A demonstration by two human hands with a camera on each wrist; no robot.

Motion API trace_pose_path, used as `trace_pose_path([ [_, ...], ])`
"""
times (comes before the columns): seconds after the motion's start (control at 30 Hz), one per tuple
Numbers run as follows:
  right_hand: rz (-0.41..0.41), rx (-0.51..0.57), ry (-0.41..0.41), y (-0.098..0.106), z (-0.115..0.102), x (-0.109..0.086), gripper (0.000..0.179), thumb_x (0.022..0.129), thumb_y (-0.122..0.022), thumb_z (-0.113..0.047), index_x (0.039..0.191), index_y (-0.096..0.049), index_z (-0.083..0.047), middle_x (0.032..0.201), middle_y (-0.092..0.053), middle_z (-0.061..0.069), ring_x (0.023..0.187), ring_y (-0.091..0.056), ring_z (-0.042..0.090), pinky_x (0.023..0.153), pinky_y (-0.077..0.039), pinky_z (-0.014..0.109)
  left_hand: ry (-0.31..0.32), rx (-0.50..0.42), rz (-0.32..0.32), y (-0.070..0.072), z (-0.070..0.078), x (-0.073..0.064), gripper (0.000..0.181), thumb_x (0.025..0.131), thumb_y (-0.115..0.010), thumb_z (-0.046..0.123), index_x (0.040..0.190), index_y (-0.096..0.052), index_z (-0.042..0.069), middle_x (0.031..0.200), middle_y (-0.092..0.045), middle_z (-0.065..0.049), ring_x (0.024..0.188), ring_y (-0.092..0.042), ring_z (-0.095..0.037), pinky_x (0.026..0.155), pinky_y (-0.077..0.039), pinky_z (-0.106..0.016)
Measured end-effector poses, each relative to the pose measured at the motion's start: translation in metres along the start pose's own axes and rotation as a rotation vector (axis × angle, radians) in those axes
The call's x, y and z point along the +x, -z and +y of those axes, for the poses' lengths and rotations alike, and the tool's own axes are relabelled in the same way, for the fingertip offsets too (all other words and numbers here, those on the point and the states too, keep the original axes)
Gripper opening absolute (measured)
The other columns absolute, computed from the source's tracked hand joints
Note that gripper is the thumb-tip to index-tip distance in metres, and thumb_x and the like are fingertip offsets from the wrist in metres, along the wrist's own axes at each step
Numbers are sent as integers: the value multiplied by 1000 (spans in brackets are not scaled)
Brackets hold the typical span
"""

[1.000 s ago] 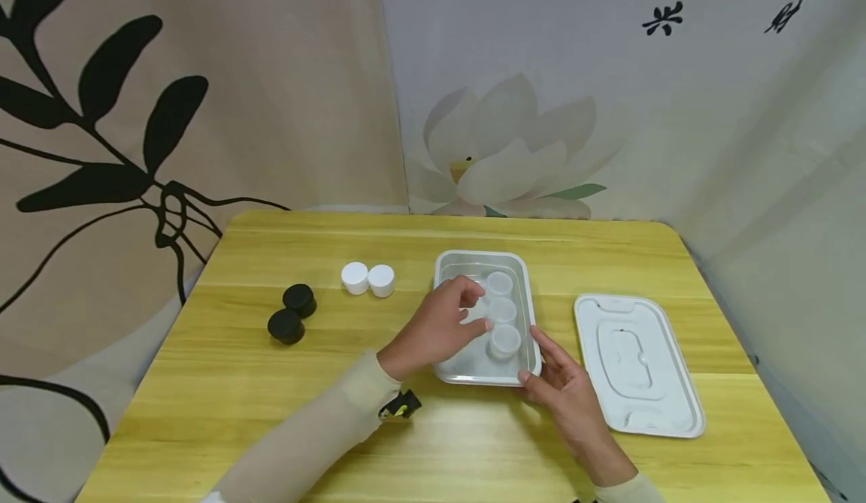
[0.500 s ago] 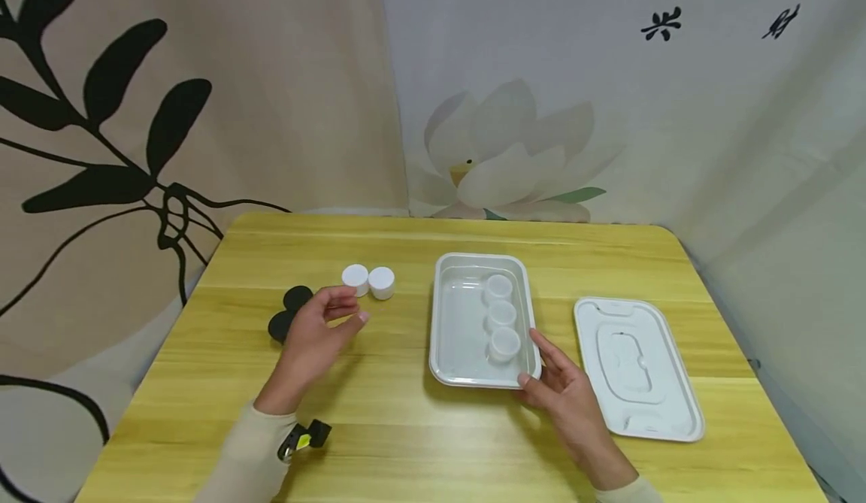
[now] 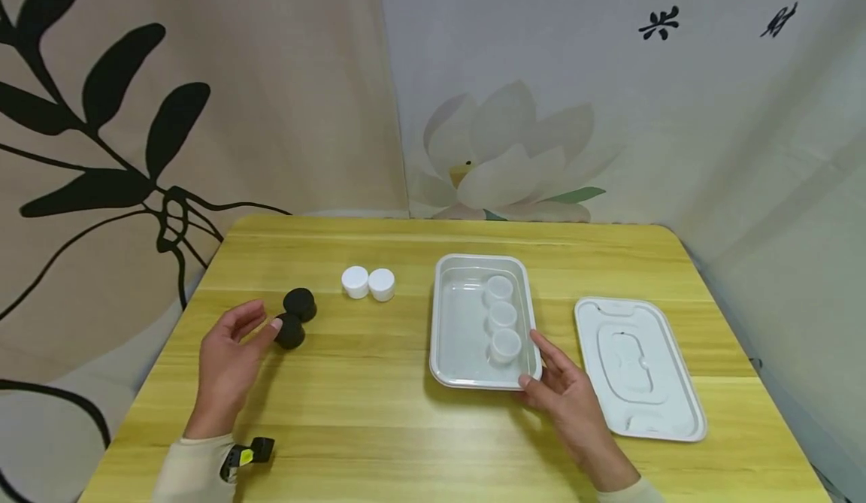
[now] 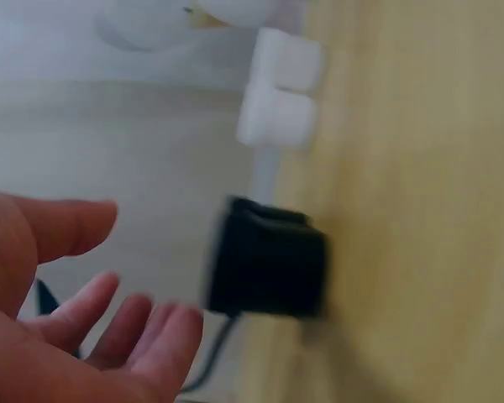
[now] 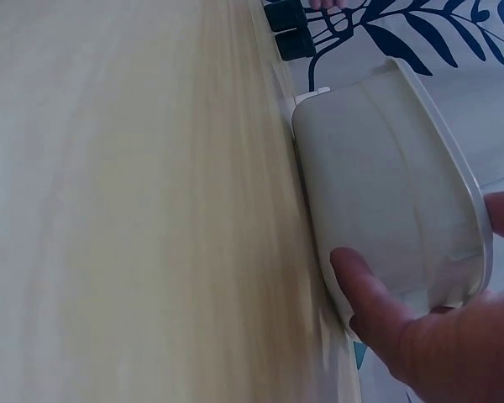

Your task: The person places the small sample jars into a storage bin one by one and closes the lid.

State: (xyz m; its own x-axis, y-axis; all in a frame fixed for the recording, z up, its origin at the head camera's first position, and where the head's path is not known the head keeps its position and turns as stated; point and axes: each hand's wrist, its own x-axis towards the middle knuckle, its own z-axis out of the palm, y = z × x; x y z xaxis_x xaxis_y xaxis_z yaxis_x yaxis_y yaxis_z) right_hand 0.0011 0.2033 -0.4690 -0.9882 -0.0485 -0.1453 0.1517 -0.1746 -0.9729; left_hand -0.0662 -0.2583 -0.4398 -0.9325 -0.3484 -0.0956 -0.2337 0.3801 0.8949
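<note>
Head view, nearest first: the right hand (image 3: 575,409) holds the near right corner of an open white rectangular container with a rounded rim (image 3: 460,337), its thumb at the near wall and a finger along the right side. Lifting or twisting from that one corner could tilt the container and set its contents sliding, since nothing supports its left side. The left hand (image 3: 228,368), at the left of the yellow wood-grain table (image 3: 379,428), pinches nothing; its thumb and fingers are spread. Two short black cylinders (image 3: 301,302) sit just to the right of its fingertips, and the left wrist view suggests a slight gap. Closing in too fast would probably knock the nearer cylinder into its neighbour, because the two appear to touch, and their round sides could roll if tipped.

As for containers, a flat white rectangular lid with a moulded panel (image 3: 639,409) lies to the right, apart from the container, leaving it uncovered. Inside the container, three small translucent white round pots (image 3: 502,315) line up near to far along the right half; whether they hold anything cannot be told. Farthest, left of the container, two short opaque white cylinders (image 3: 355,280) stand side by side, any contents hidden.
</note>
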Motion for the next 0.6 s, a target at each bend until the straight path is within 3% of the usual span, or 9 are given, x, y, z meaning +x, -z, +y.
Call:
trace_pose_path([
  [0.1, -2, 3, 0, 0, -1, 1, 78, 95, -69, 5, 164, -33, -3, 157, -54, -8, 132, -63, 22, 91, -63, 43, 78, -48, -7, -2, -13, 8, 60, 102, -73, 29, 154, -52, 9, 155, -52, -11, 143, -53, -25, 84, -46, -1],
  [0.23, 5, -7, -10, 0, -2, 1, 78, 95, -70, 5, 164, -35, -5, 165, -46, 3, 133, -63, 21, 91, -63, 41, 156, -107, -98, -7, -29, 17, 70, 102, -73, 28, 161, -42, 8, 164, -43, -14, 150, -45, -30, 84, -46, -1],
  [0.4, 21, -26, -42, 0, 0, 0, 79, 94, -72, 3, 164, -37, -8, 171, -32, 19, 135, -60, 22, 93, -62, 43, 162, -140, -152, -13, -36, 20, 73, 101, -74, 24, 163, -39, 7, 167, -39, -17, 151, -42, -32, 84, -48, -2],
  [0.6, 33, -23, -38, -1, 0, -1, 79, 94, -72, 3, 164, -37, -8, 171, -33, 17, 136, -60, 26, 92, -63, 45, 155, -115, -173, -15, -36, 17, 77, 100, -76, 22, 165, -36, 8, 168, -37, -21, 150, -42, -32, 82, -46, 0],
])
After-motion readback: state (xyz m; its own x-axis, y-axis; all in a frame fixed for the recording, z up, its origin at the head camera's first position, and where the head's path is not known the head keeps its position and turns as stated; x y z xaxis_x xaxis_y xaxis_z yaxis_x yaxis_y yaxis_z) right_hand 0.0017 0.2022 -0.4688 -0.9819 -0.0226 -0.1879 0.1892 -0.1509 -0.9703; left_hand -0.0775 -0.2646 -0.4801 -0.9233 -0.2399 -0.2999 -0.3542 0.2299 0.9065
